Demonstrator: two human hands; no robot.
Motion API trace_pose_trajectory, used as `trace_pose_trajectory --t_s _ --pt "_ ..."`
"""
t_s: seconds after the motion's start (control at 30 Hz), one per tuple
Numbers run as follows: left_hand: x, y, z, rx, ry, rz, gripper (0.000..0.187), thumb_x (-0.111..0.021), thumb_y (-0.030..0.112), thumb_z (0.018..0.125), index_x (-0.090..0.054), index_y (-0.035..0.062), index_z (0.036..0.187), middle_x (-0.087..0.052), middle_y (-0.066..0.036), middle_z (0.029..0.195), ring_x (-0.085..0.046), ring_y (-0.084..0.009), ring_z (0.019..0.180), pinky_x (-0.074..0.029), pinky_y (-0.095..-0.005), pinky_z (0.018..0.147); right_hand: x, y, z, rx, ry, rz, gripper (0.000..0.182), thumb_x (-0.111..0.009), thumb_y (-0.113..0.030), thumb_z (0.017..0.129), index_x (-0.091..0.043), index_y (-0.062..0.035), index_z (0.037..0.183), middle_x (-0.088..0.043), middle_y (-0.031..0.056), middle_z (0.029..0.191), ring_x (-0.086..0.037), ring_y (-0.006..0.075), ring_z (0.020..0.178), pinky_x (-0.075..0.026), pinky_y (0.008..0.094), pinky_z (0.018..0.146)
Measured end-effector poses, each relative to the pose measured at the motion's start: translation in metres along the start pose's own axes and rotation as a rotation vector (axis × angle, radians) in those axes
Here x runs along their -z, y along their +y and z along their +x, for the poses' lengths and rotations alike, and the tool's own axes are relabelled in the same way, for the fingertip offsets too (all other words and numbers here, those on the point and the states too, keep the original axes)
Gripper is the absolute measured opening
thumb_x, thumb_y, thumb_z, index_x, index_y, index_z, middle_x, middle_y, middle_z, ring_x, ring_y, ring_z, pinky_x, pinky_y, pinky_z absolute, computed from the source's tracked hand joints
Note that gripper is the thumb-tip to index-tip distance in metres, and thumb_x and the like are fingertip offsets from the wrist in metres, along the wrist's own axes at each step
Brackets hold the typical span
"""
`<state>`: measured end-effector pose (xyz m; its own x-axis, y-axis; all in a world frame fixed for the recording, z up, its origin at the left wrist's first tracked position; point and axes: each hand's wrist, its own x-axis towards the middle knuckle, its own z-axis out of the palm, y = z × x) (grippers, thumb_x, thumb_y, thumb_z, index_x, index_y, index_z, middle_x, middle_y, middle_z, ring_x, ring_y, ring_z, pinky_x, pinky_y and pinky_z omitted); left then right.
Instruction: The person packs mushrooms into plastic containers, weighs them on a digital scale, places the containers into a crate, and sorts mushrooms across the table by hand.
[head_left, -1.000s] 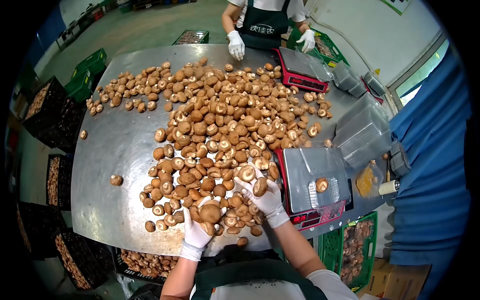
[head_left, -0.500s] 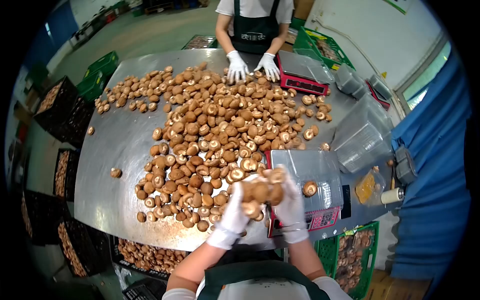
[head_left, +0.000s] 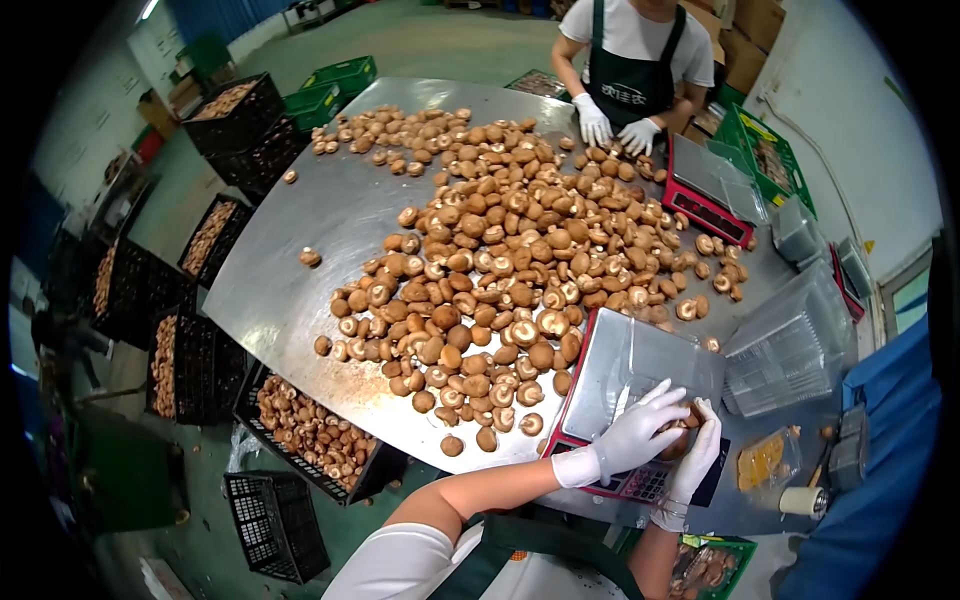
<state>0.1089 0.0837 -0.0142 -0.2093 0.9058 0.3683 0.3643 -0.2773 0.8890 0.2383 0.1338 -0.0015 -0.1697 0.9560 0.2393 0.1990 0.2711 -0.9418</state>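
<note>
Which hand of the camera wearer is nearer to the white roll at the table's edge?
Right. The right hand is left of the white roll in the picture, not touching it; the left hand is farther left, over the scale.

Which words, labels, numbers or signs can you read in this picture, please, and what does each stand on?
"佳农": on the co-worker's apron, after a first character I cannot make out surely.
Near scale: key markings too small to read.
Far scale: panel markings too small and blurred to read.
Yellow wall sticker: too small to read.
</note>
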Motion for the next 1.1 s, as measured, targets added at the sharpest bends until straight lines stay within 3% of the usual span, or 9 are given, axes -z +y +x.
trace_pose_trajectory --t_s 0.13,0.37,0.47,0.57,0.7,0.83,0.93,1.07,1.1 --pt "0.046 0.004 -0.032 -0.095 0.041 0.026 0.03 -0.062 0.014 0.087 -0.059 0.0036 0.114 -0.052 -0.016 0.129 -0.043 -0.0367 0.126 -0.037 -0.0415 0.103 -0.001 0.0 0.004 0.148 -0.027 -0.266 0.025 -0.04 -0.007 0.095 -0.059 0.0032 0.107 -0.059 0.0152 0.116 -0.046 0.0322 0.123 -0.033 0.0399 0.104" --pt "0.171 -0.036 -0.165 0.251 0.319 0.31 0.025 -0.062 0.015 0.084 -0.064 0.0039 0.107 -0.064 -0.014 0.107 -0.059 -0.0303 0.103 -0.047 -0.038 0.09 -0.03 -0.047 -0.012 0.219 -0.09 -0.086 0.039 -0.038 -0.03 0.1 -0.057 0.004 0.106 -0.058 0.0147 0.108 -0.056 0.0256 0.102 -0.042 0.0381 0.094" --pt "0.219 -0.042 -0.219 0.464 0.515 0.43 0.022 -0.063 0.012 0.083 -0.065 0.0044 0.104 -0.065 -0.015 0.102 -0.062 -0.0301 0.096 -0.049 -0.0364 0.084 -0.085 -0.068 -0.026 0.32 -0.29 -0.122 0.037 -0.044 -0.031 0.097 -0.061 0.0025 0.101 -0.06 0.0147 0.106 -0.056 0.0256 0.102 -0.042 0.0371 0.093" --pt "0.264 -0.054 -0.252 0.57 0.659 0.375 0.021 -0.063 0.011 0.084 -0.066 0.0032 0.102 -0.066 -0.015 0.096 -0.064 -0.0282 0.087 -0.051 -0.0339 0.079 -0.17 -0.083 -0.047 0.289 -0.591 -0.126 0.028 -0.057 -0.002 0.079 -0.063 -0.0013 0.106 -0.062 0.0139 0.107 -0.057 0.0271 0.104 -0.042 0.0357 0.094" --pt "0.323 -0.065 -0.258 0.656 0.782 0.304 0.02 -0.062 0.009 0.084 -0.066 0.0021 0.103 -0.067 -0.014 0.091 -0.065 -0.0219 0.082 -0.051 -0.0307 0.075 -0.278 -0.049 -0.077 0.37 -0.769 -0.291 0.047 -0.068 -0.02 0.08 -0.054 -0.0037 0.122 -0.056 0.0157 0.119 -0.052 0.0322 0.11 -0.04 0.039 0.097" --pt "0.376 -0.095 -0.245 0.505 0.776 0.534 0.026 -0.064 0.007 0.081 -0.063 0.0013 0.106 -0.063 -0.013 0.1 -0.062 -0.0242 0.092 -0.05 -0.0307 0.078 -0.328 -0.021 -0.103 0.527 -0.773 -0.614 0.054 -0.071 -0.027 0.076 -0.053 -0.0049 0.123 -0.057 0.0148 0.113 -0.053 0.0329 0.104 -0.042 0.04 0.091" --pt "0.401 -0.113 -0.219 0.554 0.772 0.388 0.029 -0.065 0.007 0.08 -0.062 0.0024 0.109 -0.061 -0.012 0.105 -0.061 -0.022 0.092 -0.049 -0.0288 0.074 -0.329 -0.024 -0.102 0.42 -0.755 -0.507 0.056 -0.073 -0.023 0.075 -0.053 -0.0084 0.125 -0.058 0.0133 0.108 -0.054 0.0326 0.101 -0.043 0.0391 0.089" --pt "0.417 -0.138 -0.17 0.355 0.662 0.526 0.031 -0.065 0.008 0.08 -0.062 0.0043 0.111 -0.062 -0.014 0.101 -0.06 -0.0276 0.093 -0.048 -0.0329 0.08 -0.303 -0.042 -0.09 0.166 -0.703 -0.199 0.059 -0.075 -0.017 0.075 -0.05 -0.0068 0.128 -0.058 0.0121 0.113 -0.056 0.0287 0.105 -0.044 0.0345 0.092" --pt "0.414 -0.155 -0.159 0.335 0.633 0.534 0.028 -0.065 0.012 0.08 -0.063 0.007 0.108 -0.063 -0.011 0.103 -0.058 -0.0287 0.096 -0.047 -0.0358 0.084 -0.297 -0.049 -0.088 -0.153 -0.69 0.182 0.056 -0.069 -0.026 0.082 -0.049 -0.0049 0.128 -0.058 0.0122 0.116 -0.057 0.0261 0.106 -0.045 0.0363 0.093"
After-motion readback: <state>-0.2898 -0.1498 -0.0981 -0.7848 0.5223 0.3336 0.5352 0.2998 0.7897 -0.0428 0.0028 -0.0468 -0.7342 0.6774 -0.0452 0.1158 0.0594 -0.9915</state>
